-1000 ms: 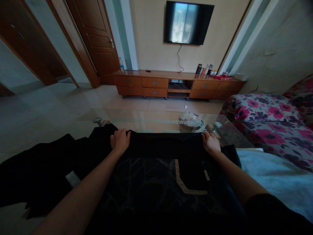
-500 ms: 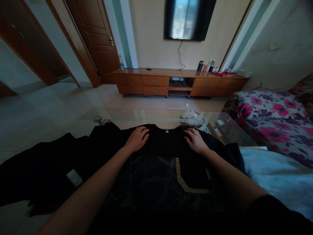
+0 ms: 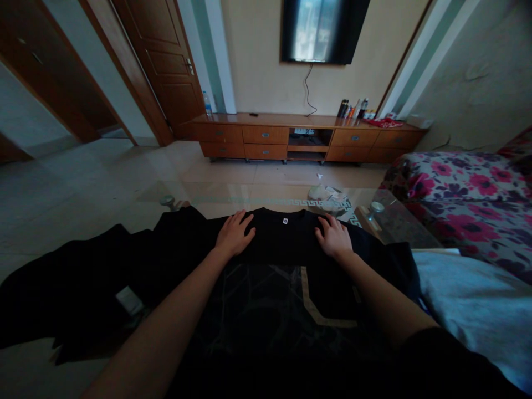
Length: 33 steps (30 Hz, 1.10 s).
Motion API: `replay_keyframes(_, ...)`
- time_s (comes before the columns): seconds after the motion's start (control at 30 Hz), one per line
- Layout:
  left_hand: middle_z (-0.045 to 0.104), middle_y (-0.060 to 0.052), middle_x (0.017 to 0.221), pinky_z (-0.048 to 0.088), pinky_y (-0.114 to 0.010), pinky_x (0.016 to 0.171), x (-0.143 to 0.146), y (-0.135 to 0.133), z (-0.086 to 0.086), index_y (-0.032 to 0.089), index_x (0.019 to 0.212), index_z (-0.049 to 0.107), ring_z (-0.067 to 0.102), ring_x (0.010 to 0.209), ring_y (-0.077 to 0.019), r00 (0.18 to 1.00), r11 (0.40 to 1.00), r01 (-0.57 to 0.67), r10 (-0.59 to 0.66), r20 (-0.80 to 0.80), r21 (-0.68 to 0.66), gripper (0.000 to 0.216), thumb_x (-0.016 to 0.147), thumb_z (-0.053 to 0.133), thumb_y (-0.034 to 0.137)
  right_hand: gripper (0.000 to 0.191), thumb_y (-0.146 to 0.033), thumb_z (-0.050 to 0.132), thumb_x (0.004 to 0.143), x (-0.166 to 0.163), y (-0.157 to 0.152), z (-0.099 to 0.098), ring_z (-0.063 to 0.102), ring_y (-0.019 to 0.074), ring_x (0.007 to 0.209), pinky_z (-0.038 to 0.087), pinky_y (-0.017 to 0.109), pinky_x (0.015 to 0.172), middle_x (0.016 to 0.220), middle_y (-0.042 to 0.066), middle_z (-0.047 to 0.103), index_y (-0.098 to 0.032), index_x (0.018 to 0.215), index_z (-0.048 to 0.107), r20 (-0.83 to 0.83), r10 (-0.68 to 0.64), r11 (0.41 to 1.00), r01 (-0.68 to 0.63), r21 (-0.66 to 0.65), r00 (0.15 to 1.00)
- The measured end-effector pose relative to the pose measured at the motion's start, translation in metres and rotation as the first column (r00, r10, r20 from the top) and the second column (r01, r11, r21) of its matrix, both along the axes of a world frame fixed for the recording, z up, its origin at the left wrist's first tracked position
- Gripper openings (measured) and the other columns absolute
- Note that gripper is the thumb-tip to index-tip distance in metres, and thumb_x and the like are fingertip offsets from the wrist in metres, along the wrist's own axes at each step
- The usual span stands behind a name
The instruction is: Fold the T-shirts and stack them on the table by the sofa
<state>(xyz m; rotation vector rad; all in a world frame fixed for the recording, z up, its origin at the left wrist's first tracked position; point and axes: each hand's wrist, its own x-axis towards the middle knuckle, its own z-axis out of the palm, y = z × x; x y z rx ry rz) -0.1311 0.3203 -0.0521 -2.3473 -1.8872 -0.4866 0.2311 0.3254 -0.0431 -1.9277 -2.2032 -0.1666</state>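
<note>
A black T-shirt (image 3: 270, 244) lies spread on the glass table, collar pointing away from me. It has a dark patterned panel and a tan-edged shape on its front; a small white label (image 3: 285, 221) shows at the neck. My left hand (image 3: 235, 233) rests flat on the shirt just left of the collar, fingers spread. On the other side of the neckline, my right hand (image 3: 333, 235) lies palm down with its fingers apart. To the left is more black cloth (image 3: 95, 260) with a pale tag (image 3: 129, 300) on it.
The glass tabletop (image 3: 266, 193) has a patterned border, with a crumpled plastic bag (image 3: 322, 193) near its far edge. Pale blue cloth (image 3: 469, 293) lies at right, beside a floral sofa (image 3: 469, 210). A wooden TV cabinet (image 3: 266, 136) stands along the far wall, bottles (image 3: 353, 109) on top.
Both hands stay on the shirt near the collar, with only slight shifts. The neckline lies a little flatter and its label shows more clearly. The view has tilted slightly.
</note>
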Motion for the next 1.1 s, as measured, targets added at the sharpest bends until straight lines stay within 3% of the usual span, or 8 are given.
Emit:
replay_keyframes(0.1, 0.062, -0.016, 0.128, 0.038, -0.044, 0.106, 0.010, -0.017, 0.009, 0.018, 0.123, 0.065, 0.053, 0.126, -0.0295, 0.996, 0.991, -0.070, 0.076, -0.052, 0.110, 0.040, 0.101, 0.037, 0.037, 0.042, -0.038, 0.031, 0.103, -0.007, -0.013, 0.008, 0.050, 0.0295, 0.120, 0.038, 0.040, 0.098, 0.131, 0.017, 0.058, -0.017, 0.122, 0.062, 0.040, -0.034, 0.999, 0.033, 0.028, 0.999)
replay_keyframes(0.2, 0.065, -0.015, 0.105, 0.042, -0.043, 0.094, 0.017, -0.038, 0.020, 0.018, 0.104, 0.069, 0.059, 0.107, -0.0290, 0.989, 0.996, -0.051, 0.060, -0.132, 0.075, 0.039, 0.102, 0.034, 0.034, 0.040, -0.036, 0.030, 0.104, -0.013, -0.026, 0.021, 0.053, 0.0282, 0.115, 0.038, 0.039, 0.096, 0.121, 0.016, 0.062, -0.017, 0.115, 0.064, 0.062, -0.031, 0.999, 0.033, -0.036, 0.998)
replay_keyframes(0.43, 0.062, -0.013, 0.119, 0.040, -0.039, 0.096, 0.006, -0.100, 0.054, 0.020, 0.130, 0.058, 0.058, 0.108, -0.0263, 0.992, 0.996, -0.094, 0.095, -0.078, 0.006, 0.037, 0.097, 0.047, 0.034, 0.049, -0.047, 0.034, 0.103, -0.003, -0.076, 0.059, 0.042, 0.0295, 0.136, 0.031, 0.044, 0.109, 0.146, 0.015, 0.051, -0.018, 0.137, 0.055, -0.017, 0.019, 0.984, -0.022, -0.176, 1.000)
replay_keyframes(0.67, 0.057, -0.014, 0.124, 0.042, -0.041, 0.096, -0.011, -0.183, 0.069, 0.017, 0.126, 0.058, 0.053, 0.115, -0.0301, 0.962, 0.962, -0.271, 0.271, 0.030, 0.015, 0.039, 0.091, 0.052, 0.035, 0.058, -0.054, 0.033, 0.102, 0.007, -0.170, 0.079, 0.034, 0.0307, 0.143, 0.029, 0.046, 0.113, 0.159, 0.014, 0.035, -0.021, 0.148, 0.045, -0.054, 0.011, 0.979, -0.022, -0.203, 0.998)
replay_keyframes(0.77, 0.054, -0.017, 0.126, 0.043, -0.045, 0.094, -0.016, -0.216, 0.073, 0.016, 0.123, 0.058, 0.051, 0.117, -0.0337, 0.908, 0.911, -0.411, 0.408, 0.091, 0.023, 0.041, 0.089, 0.054, 0.038, 0.060, -0.055, 0.035, 0.101, 0.007, -0.207, 0.078, 0.027, 0.0310, 0.147, 0.027, 0.047, 0.114, 0.162, 0.013, 0.030, -0.021, 0.151, 0.043, -0.061, 0.027, 0.973, -0.041, -0.227, 0.998)
replay_keyframes(0.9, 0.049, -0.018, 0.132, 0.043, -0.050, 0.094, -0.035, -0.244, 0.075, 0.018, 0.126, 0.053, 0.047, 0.122, -0.0381, 0.760, 0.752, -0.644, 0.610, 0.226, 0.137, 0.045, 0.087, 0.055, 0.042, 0.063, -0.057, 0.037, 0.100, 0.006, -0.239, 0.069, 0.024, 0.0320, 0.148, 0.028, 0.049, 0.114, 0.163, 0.014, 0.027, -0.022, 0.152, 0.040, -0.093, 0.035, 0.960, -0.060, -0.275, 0.995)
replay_keyframes(1.0, 0.050, -0.021, 0.131, 0.046, -0.050, 0.090, -0.059, -0.246, 0.071, 0.017, 0.127, 0.050, 0.049, 0.121, -0.0404, 0.617, 0.634, -0.770, 0.707, 0.345, 0.079, 0.054, 0.084, 0.060, 0.048, 0.063, -0.057, 0.035, 0.100, 0.005, -0.248, 0.060, 0.026, 0.0328, 0.147, 0.030, 0.051, 0.112, 0.162, 0.014, 0.027, -0.023, 0.153, 0.039, -0.115, -0.028, 0.940, -0.013, -0.340, 0.993)
replay_keyframes(1.1, 0.056, -0.021, 0.122, 0.047, -0.047, 0.091, -0.082, -0.236, 0.064, 0.012, 0.122, 0.051, 0.055, 0.115, -0.0385, 0.543, 0.610, -0.792, 0.721, 0.430, -0.022, 0.057, 0.081, 0.065, 0.049, 0.063, -0.057, 0.037, 0.100, 0.005, -0.247, 0.052, 0.028, 0.0342, 0.146, 0.031, 0.053, 0.110, 0.162, 0.015, 0.028, -0.024, 0.153, 0.038, -0.113, -0.084, 0.910, 0.031, -0.414, 0.990)
